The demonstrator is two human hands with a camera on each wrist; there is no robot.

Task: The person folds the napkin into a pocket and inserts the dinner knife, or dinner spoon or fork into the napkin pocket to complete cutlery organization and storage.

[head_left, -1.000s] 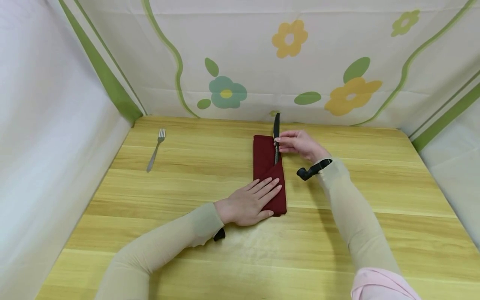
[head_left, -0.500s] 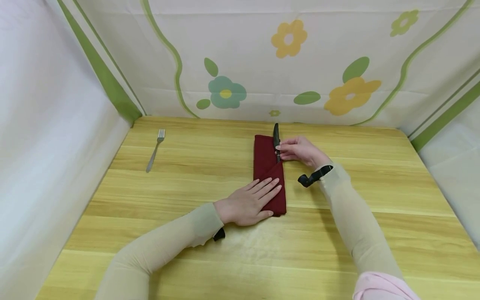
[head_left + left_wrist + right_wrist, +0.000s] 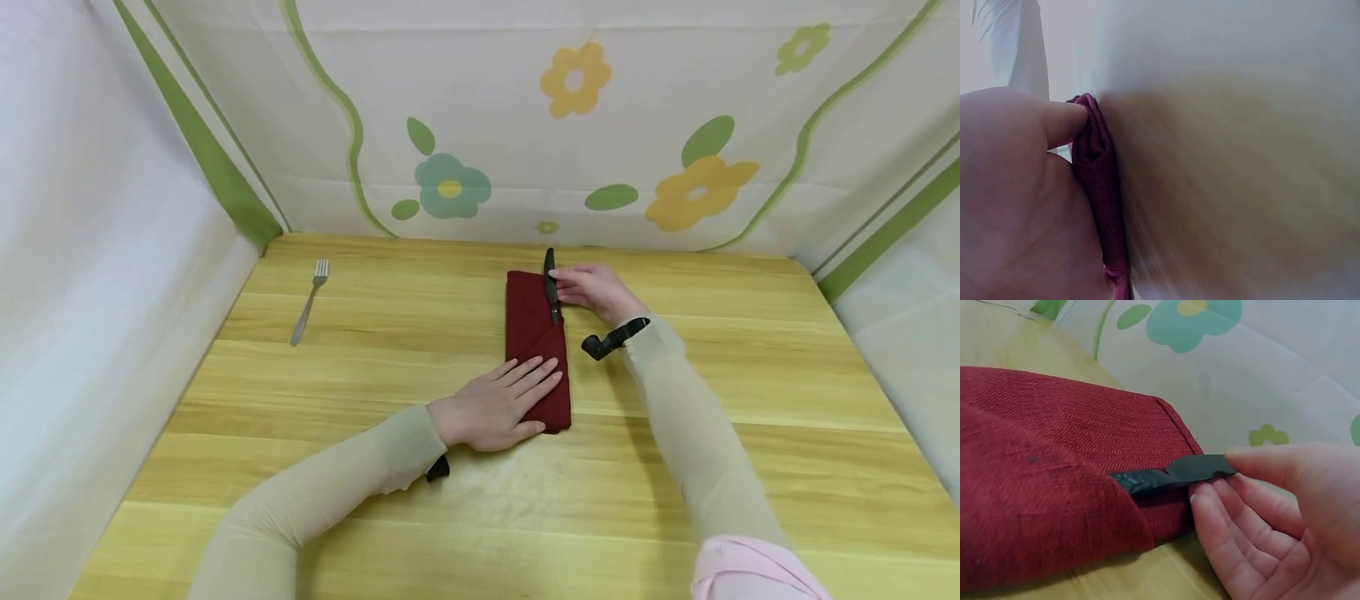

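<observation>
A dark red folded napkin [image 3: 527, 308] lies lengthwise on the wooden table, with a slanted fold forming a pocket. My left hand [image 3: 498, 406] rests flat across its near half, fingers spread straight. In the left wrist view the thumb [image 3: 1066, 124] touches the rolled edge of the napkin [image 3: 1102, 181]. My right hand [image 3: 596, 292] pinches the blade of a dark table knife [image 3: 550, 271] between thumb and fingers at the napkin's far right edge. The right wrist view shows the knife [image 3: 1194, 469] with its handle end tucked under the fold; that end is hidden.
A silver fork [image 3: 309, 304] lies at the left of the table, tines pointing away. A white cloth wall [image 3: 510, 125] printed with flowers stands along the table's back edge, and further cloth walls rise at the left and right.
The knife has slid toward me, deeper into the napkin's pocket. My right hand came nearer with it, then shifted back up along the blade. My left hand has stayed put.
</observation>
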